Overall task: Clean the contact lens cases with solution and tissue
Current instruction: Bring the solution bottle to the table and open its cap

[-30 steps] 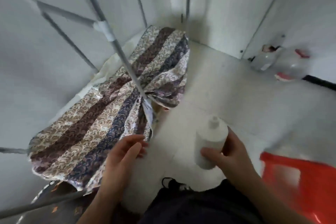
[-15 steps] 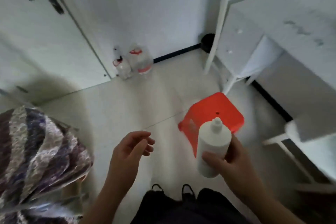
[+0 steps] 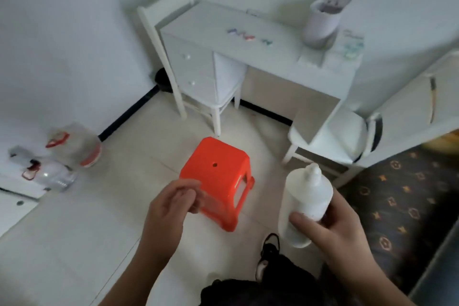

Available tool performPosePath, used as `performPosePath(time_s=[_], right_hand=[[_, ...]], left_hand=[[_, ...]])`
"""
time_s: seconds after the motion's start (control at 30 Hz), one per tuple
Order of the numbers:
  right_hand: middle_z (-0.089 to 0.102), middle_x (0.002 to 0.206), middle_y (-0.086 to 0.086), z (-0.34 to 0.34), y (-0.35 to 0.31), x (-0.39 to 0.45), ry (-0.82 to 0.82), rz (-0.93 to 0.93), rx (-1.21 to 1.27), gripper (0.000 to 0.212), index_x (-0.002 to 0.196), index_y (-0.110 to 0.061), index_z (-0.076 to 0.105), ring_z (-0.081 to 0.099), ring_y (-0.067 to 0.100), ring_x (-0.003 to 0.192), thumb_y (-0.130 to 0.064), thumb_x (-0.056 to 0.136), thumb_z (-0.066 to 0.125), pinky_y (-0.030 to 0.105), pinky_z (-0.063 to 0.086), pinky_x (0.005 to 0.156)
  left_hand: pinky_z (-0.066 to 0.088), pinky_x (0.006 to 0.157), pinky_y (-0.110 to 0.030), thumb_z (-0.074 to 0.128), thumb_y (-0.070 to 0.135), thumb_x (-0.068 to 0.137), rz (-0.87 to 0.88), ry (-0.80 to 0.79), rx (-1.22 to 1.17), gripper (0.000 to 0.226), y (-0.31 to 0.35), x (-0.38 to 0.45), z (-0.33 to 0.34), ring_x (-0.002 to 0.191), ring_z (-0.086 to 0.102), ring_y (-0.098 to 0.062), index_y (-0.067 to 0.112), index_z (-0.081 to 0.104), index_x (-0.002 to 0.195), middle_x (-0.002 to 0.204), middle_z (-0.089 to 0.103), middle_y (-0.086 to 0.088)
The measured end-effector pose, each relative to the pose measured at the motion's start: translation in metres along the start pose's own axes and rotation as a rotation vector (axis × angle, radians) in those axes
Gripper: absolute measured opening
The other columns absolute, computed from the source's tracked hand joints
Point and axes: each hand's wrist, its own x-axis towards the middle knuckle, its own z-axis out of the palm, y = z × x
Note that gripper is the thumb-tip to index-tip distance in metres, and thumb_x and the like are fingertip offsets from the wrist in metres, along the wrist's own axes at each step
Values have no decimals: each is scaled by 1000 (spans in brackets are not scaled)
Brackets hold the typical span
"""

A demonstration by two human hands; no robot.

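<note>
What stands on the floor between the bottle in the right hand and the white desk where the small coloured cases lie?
The orange stool stands on the floor ahead, left of the bottle that the right hand grips. Two white chairs flank the desk; the floor between them looks free.

Both forearms reach forward, bare. The left hand (image 3: 171, 202) hangs in the air, fingers loosely curled and holding nothing. The right hand (image 3: 332, 228) has its grip closed, thumb across the front.
</note>
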Motion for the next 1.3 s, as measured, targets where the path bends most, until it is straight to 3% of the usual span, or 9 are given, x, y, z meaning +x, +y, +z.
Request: performPosePath(time_s=[0.13, 0.27, 0.5, 0.7, 0.8, 1.0, 1.13, 1.23, 1.3], right_hand=[[74, 106, 0, -32, 5, 36, 82, -3, 40, 56, 113, -38, 68, 71, 17, 99, -41, 60, 86, 35, 58, 83], [75, 103, 0, -67, 10, 101, 112, 0, 62, 55, 110, -35, 69, 72, 15, 94, -44, 58, 86, 26, 60, 76], [74, 109, -7, -139, -7, 239, 66, -18, 28, 61, 115, -41, 65, 72, 11, 98, -50, 58, 86, 30, 56, 80], [74, 110, -10, -180, -24, 321, 16, -30, 5, 58, 113, -47, 64, 72, 8, 96, -49, 58, 83, 26, 58, 72], [75, 108, -7, -190, -24, 354, 20, -27, 32, 55, 110, -45, 67, 73, 11, 95, -45, 58, 84, 32, 60, 76], [76, 107, -3, -200, -24, 420, 60, -32, 34, 55, 111, -37, 69, 73, 16, 96, -42, 58, 84, 41, 60, 83], [75, 107, -5, -201, -29, 472, 138, -52, -12, 55, 112, -38, 68, 73, 14, 95, -43, 60, 84, 33, 60, 79], [76, 104, -9, -191, -32, 516, 211, -37, -28, 53, 109, -42, 68, 73, 8, 92, -47, 59, 84, 24, 59, 73], [76, 100, -9, -176, -31, 549, 258, -22, -45, 53, 108, -39, 68, 72, 6, 90, -49, 59, 83, 19, 56, 71]], left_hand=[[58, 71, -30, 54, -2, 99, -16, -94, -6, 24, 9, 49, 46, 75, 68, -27, 12, 73, 97, 87, 74, -12], [58, 73, -26, 57, 17, 90, 12, -125, 11, 18, 28, 108, 101, 78, 70, -26, 21, 74, 93, 89, 74, -10], [57, 71, -22, 52, 3, 101, 46, -83, 70, 32, 60, 215, 186, 77, 70, -18, 27, 73, 93, 91, 74, -6], [60, 73, -29, 50, -4, 100, 60, 31, 6, 24, 75, 272, 227, 78, 69, -27, 7, 71, 101, 89, 74, -10], [59, 72, -31, 50, -4, 99, 54, 12, 22, 24, 78, 300, 244, 77, 69, -26, 7, 71, 101, 88, 75, -10], [58, 71, -29, 51, -5, 99, 50, -95, 12, 28, 86, 380, 291, 75, 69, -25, 13, 73, 98, 87, 75, -10], [56, 74, -24, 60, 17, 94, 71, -340, 45, 16, 103, 450, 347, 81, 71, -17, 24, 73, 100, 91, 76, -2], [58, 82, -29, 61, 40, 84, 133, -501, 136, 21, 109, 503, 369, 90, 71, -15, 40, 71, 102, 97, 76, 7], [56, 86, -27, 59, 44, 83, 159, -556, 185, 23, 108, 543, 365, 94, 70, -14, 45, 68, 104, 100, 75, 11]])
